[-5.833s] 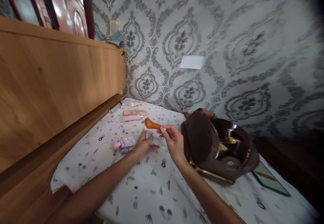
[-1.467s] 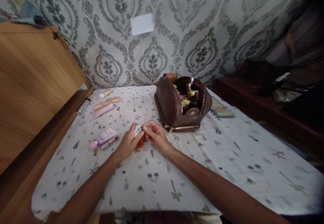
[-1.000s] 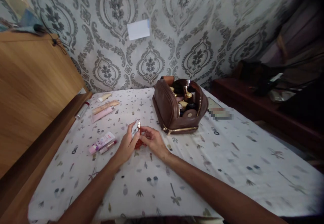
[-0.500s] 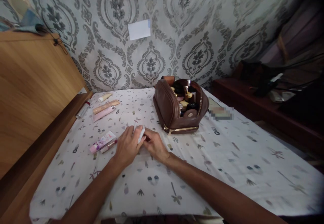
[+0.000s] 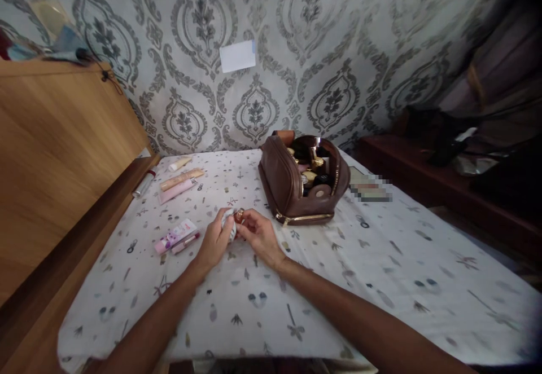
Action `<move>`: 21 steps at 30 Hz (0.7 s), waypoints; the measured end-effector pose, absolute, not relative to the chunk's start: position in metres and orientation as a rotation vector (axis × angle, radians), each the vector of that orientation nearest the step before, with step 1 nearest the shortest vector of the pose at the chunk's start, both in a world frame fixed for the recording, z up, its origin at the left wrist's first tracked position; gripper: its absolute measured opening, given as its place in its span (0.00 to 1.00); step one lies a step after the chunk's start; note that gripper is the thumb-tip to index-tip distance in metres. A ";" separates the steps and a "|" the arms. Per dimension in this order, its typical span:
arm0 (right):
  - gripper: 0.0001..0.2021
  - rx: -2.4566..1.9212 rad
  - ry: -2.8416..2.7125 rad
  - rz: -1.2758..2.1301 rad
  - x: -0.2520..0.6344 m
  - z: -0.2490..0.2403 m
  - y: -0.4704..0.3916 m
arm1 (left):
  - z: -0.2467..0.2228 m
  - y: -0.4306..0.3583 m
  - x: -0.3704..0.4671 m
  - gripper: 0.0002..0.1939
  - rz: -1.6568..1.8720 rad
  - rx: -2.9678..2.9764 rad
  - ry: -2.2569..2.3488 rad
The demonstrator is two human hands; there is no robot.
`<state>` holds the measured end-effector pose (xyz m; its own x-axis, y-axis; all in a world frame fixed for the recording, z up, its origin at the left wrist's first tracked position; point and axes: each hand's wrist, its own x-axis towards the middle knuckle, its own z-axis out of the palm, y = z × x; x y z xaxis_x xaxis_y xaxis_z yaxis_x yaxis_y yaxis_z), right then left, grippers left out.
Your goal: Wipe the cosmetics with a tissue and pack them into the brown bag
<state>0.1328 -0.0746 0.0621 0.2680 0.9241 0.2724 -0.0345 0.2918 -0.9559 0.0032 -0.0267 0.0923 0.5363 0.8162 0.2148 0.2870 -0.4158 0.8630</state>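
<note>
My left hand (image 5: 215,240) is closed around a crumpled white cloth or tissue (image 5: 229,220) above the middle of the table. Close against it, the curled fingers of my right hand (image 5: 260,237) grip a small amber-gold item (image 5: 239,215), perhaps a little bottle; most of it is hidden by fingers and cloth. Just beyond my right hand stands a brown makeup bag (image 5: 277,174), unzipped and full of cosmetics. To the left of my left hand lie a white and purple tube (image 5: 175,236) and a slim pink tube (image 5: 186,243), side by side.
Farther back on the left lie a pink tube (image 5: 176,190), a peach tube (image 5: 180,179), a cream tube (image 5: 180,163) and a clear cylinder (image 5: 144,183) at the edge. A pixelated flat item (image 5: 368,187) is right of the bag. A wooden cabinet (image 5: 63,154) borders the left.
My fingers have shifted around the cloth, and the amber-gold item now shows between my hands. My right hand's fingers have lifted and curled around it. The view has moved slightly.
</note>
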 end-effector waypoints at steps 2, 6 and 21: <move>0.13 -1.009 -0.979 0.852 0.136 0.062 -0.071 | 0.092 -0.026 0.005 0.19 0.810 1.913 0.866; 0.15 -0.976 -0.897 0.785 0.137 0.064 -0.073 | 0.096 -0.032 0.008 0.25 0.757 1.599 0.949; 0.10 -1.039 -1.490 0.856 0.178 0.134 -0.107 | 0.082 -0.032 0.006 0.23 0.806 1.250 1.085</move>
